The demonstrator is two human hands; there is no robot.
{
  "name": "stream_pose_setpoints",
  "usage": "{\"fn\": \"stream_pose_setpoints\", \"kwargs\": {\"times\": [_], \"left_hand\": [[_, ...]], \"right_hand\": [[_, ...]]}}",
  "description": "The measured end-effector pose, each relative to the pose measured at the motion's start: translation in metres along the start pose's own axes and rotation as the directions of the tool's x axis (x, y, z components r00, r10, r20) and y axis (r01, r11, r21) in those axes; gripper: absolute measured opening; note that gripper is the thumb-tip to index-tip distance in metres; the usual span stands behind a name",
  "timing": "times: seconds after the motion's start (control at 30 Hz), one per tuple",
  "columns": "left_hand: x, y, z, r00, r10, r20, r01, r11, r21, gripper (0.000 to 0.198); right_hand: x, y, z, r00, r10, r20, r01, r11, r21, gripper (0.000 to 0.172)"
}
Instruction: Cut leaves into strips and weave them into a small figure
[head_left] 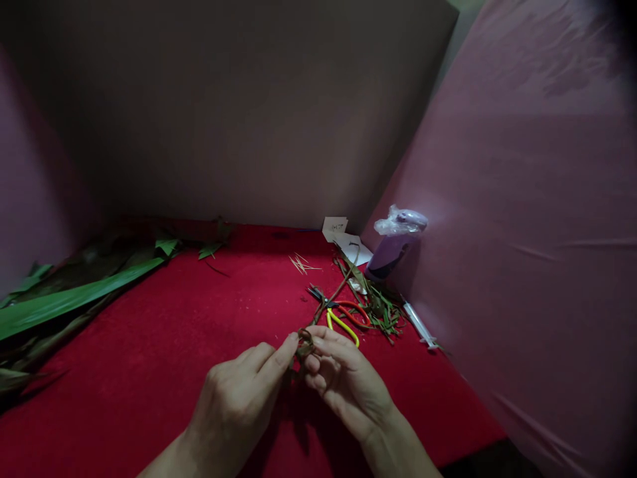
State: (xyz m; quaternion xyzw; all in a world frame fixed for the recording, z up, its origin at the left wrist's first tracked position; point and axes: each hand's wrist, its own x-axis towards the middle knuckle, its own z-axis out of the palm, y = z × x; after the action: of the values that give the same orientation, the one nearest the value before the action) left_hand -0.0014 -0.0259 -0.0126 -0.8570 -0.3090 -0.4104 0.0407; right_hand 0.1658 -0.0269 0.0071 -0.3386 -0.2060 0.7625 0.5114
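My left hand (243, 392) and my right hand (343, 378) meet over the red cloth (164, 358), both pinching a small knotted piece of brownish leaf strip (304, 345). A long thin strip (334, 295) runs from that knot up and to the right across the cloth. Fingers of both hands are curled round the knot. Just beyond my right hand lie scissors with yellow and red handles (346, 318).
Long green leaves (70, 299) are piled at the left. Leaf trimmings (381, 309) lie right of the scissors, with thin sticks (302, 264), white paper slips (343, 236), a purple object in plastic wrap (395, 242) and a pen-like tool (421, 325). Brown panels and pink sheeting enclose the space.
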Motion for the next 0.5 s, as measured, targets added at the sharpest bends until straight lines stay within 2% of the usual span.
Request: {"fn": "stream_pose_setpoints", "kwargs": {"times": [0.17,0.3,0.37,0.5], "left_hand": [[-0.003,-0.001,0.004,0.995,-0.073,-0.073,0.068,0.996,-0.062,0.045],[-0.001,0.003,0.004,0.958,-0.278,-0.067,0.270,0.956,-0.111,0.045],[0.002,0.006,0.002,0.916,-0.401,-0.014,0.392,0.901,-0.184,0.042],[0.010,0.008,-0.002,0.767,-0.615,0.182,0.637,0.697,-0.329,0.027]], "right_hand": [[0.000,0.005,0.001,0.999,-0.029,-0.018,0.030,0.998,0.046,0.027],[0.002,0.011,0.000,0.997,-0.064,-0.037,0.062,0.996,-0.070,0.029],[0.003,0.015,-0.002,0.994,-0.098,-0.046,0.089,0.983,-0.163,0.031],[0.005,0.022,-0.005,0.989,-0.143,-0.023,0.126,0.928,-0.351,0.028]]}}
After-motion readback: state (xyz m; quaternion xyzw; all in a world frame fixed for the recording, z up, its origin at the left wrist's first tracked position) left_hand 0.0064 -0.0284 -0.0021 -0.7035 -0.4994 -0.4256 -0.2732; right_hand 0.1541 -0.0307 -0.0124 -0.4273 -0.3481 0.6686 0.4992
